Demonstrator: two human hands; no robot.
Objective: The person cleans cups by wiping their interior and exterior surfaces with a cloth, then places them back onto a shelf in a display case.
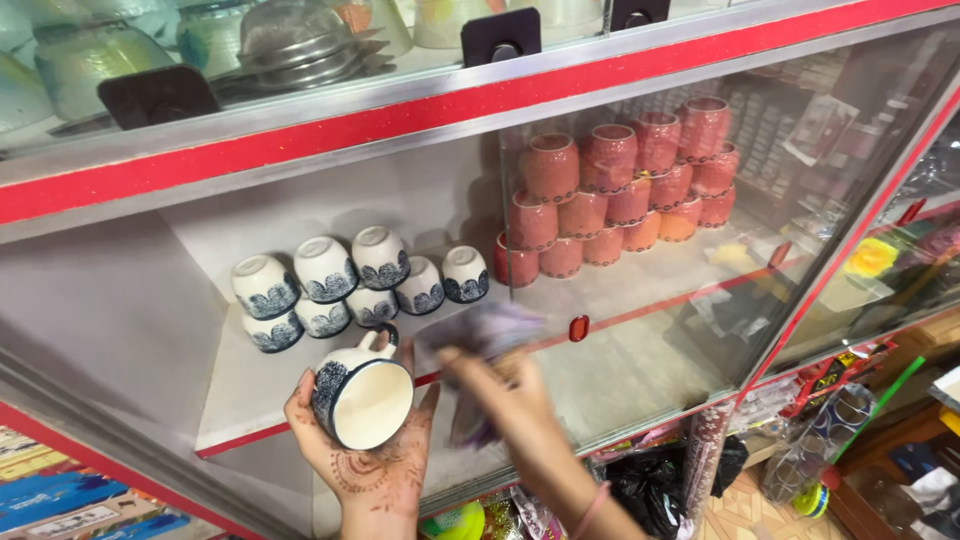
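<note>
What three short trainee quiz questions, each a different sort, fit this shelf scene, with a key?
1. True or false: the left hand holds a white cup with a dark blue pattern.
2. Which lies in the right hand? A) a spoon B) a cloth C) a lid
3. What colour are the cups stacked behind the glass door?

Key: 1 true; 2 B, though it is motion-blurred; 3 pink, the stacked pink cups.

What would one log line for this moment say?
left hand: holds white-and-blue cup on its side | right hand: blurred, grips purple cloth | shelf: matching cups, pink cups behind glass
</note>
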